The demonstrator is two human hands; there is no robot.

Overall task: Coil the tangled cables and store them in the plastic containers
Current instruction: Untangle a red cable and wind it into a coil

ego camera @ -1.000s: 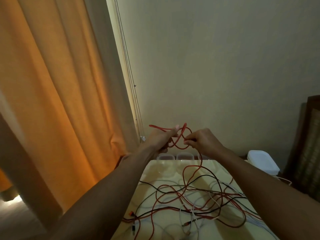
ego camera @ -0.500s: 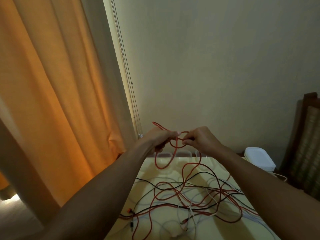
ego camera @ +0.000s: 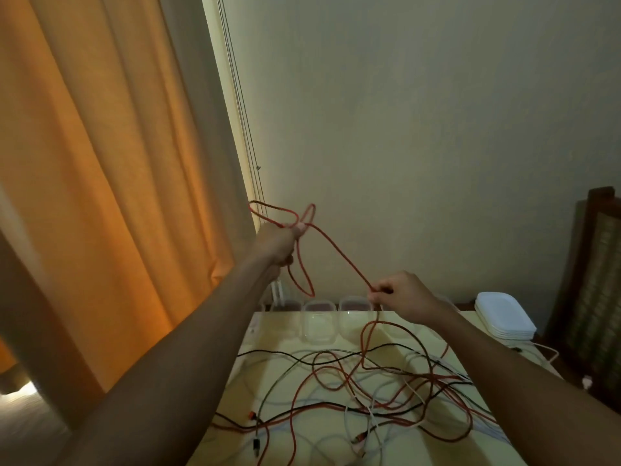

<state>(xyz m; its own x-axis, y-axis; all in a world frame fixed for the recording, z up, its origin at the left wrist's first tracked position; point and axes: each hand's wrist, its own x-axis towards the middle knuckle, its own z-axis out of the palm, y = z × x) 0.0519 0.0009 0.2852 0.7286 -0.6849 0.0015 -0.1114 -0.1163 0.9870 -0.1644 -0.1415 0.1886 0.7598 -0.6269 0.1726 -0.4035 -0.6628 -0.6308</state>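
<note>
So the hands have split since half a second ago: they were nearly touching in front of the wall, and now the left hand (ego camera: pixel 277 243) is up higher toward the curtain (ego camera: pixel 100 196) while the right hand (ego camera: pixel 405 295) has dropped down and away to the right. The red cable (ego camera: pixel 339 257) runs taut on a slant between them.

Left fingers are curled round a couple of red loops. One pokes up above the fist and a longer one hangs below it, clear of the table. Right thumb and fingertips are pinched on the same cable just above the back row of clear plastic containers (ego camera: pixel 318 322), and from there it drops into the tangle of red, black and white cables (ego camera: pixel 386 381) spread over the pale table (ego camera: pixel 268 346).

There's plenty of open air above the table between the hands. The curtain is close on the left, and a stack of white lids (ego camera: pixel 504 314) and a wooden chair (ego camera: pixel 601 280) sit past the right edge.
</note>
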